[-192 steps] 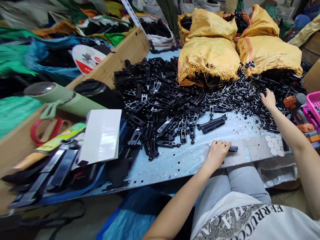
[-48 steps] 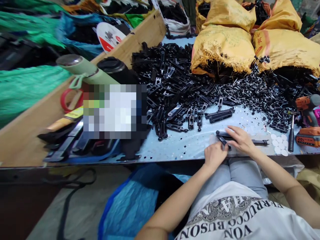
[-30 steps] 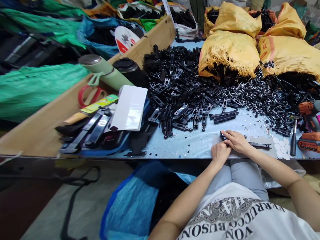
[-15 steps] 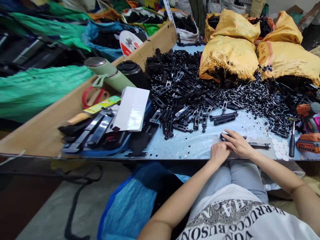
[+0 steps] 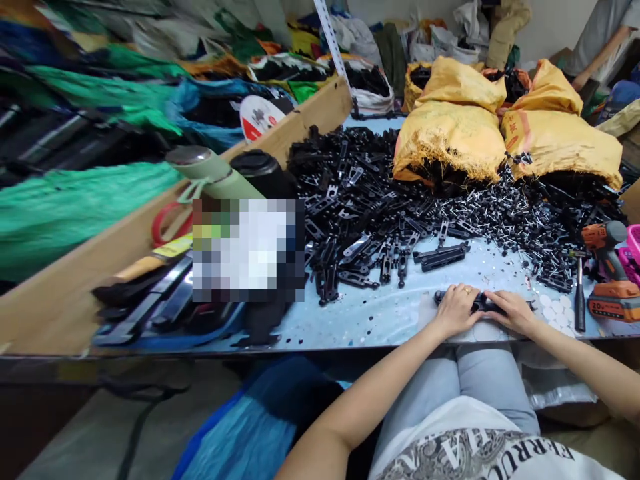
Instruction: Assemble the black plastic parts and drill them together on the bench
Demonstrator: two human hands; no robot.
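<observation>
At the table's near edge, my left hand (image 5: 455,311) and my right hand (image 5: 516,312) are side by side, fingers closed on a long black plastic part (image 5: 481,303). The part lies across a pale board on the blue tabletop (image 5: 345,327), and my fingers hide much of it. To the right of my right hand are several white round discs (image 5: 555,308), then a small hammer (image 5: 579,300) and an orange cordless drill (image 5: 613,273). Beyond my hands lie a few similar black parts (image 5: 443,256), apart from a big heap of black parts (image 5: 350,213).
A heap of screws (image 5: 505,213) spreads before yellow sacks (image 5: 450,137). On the left a wooden side board (image 5: 60,287) borders a green bottle (image 5: 215,173), red scissors (image 5: 163,223) and a partly pixelated pile. A blue bag (image 5: 240,427) is below the table. Another person's arm (image 5: 603,57) shows at back right.
My hands, earlier overlapping, have moved apart along the black part, the left hand outward and the right hand to the right. The camera view has tilted up, so the scene sits lower.
</observation>
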